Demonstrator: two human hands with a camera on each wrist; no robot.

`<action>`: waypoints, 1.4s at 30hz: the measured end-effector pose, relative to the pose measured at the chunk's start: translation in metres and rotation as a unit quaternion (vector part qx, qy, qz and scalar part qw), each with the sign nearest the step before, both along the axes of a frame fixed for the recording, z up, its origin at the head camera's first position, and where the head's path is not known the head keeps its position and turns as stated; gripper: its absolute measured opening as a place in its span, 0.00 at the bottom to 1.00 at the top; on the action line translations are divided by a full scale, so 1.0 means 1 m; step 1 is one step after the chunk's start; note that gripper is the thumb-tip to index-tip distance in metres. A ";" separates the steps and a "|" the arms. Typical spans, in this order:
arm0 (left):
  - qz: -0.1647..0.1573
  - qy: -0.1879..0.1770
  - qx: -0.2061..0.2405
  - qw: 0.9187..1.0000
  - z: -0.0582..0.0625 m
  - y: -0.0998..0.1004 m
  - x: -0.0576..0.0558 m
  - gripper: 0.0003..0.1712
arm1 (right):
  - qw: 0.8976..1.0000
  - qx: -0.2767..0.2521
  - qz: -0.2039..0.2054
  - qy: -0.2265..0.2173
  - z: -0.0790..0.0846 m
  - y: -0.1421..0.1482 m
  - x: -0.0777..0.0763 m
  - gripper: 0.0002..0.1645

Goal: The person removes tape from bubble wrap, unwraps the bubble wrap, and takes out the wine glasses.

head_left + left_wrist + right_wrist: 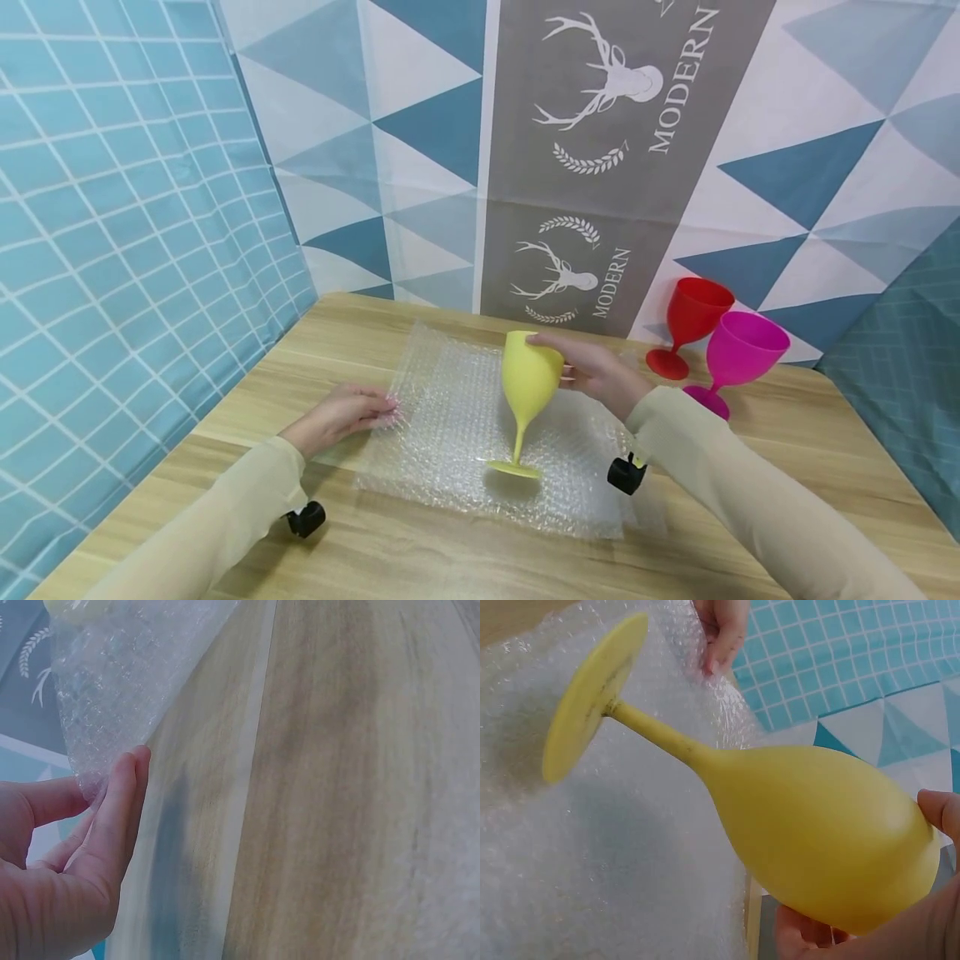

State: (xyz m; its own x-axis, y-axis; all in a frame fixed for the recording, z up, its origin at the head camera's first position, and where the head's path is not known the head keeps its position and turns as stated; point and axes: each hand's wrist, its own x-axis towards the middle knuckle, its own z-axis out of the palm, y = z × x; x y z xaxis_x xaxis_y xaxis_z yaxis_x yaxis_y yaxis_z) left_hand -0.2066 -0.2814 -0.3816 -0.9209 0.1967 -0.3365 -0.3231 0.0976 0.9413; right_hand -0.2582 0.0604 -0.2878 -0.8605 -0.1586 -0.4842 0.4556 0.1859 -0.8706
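A yellow plastic wine glass (529,382) stands nearly upright in my right hand (588,371), its foot low over a sheet of bubble wrap (442,433). Thumb and fingers grip the bowl near the rim. In the right wrist view the whole wine glass (817,825) shows from bowl to foot, with dark marks under the foot. My left hand (348,414) pinches the left edge of the bubble wrap between thumb and fingers. From the left wrist, the pinched corner of bubble wrap (124,697) appears raised toward the hand (90,847).
A red wine glass (693,321) and a magenta wine glass (738,354) stand at the back right of the wooden table (420,558). Patterned cloth (427,167) hangs behind the table, and blue checked cloth (112,208) hangs at the left.
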 end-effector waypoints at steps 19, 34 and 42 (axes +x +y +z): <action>0.018 -0.003 -0.012 1.000 0.004 0.004 0.003 0.20 | 0.989 0.036 0.055 0.134 -0.001 0.014 0.036 0.37; -0.004 0.011 0.006 1.000 0.004 0.002 0.006 0.18 | 0.975 0.042 0.073 0.208 -0.007 0.030 0.055 0.36; 0.023 -0.001 -0.029 0.999 0.002 0.006 0.007 0.22 | 0.969 0.015 0.076 0.235 -0.010 0.035 0.065 0.34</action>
State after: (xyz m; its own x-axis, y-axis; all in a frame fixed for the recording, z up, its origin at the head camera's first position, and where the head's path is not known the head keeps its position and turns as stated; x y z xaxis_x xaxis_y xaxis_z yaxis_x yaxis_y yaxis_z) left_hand -0.1997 -0.2757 -0.3792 -0.9282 0.1337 -0.3473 -0.3297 0.1373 0.9340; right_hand -0.1935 0.0957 -0.2975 -0.9548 -0.2929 -0.0511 -0.0244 0.2487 -0.9683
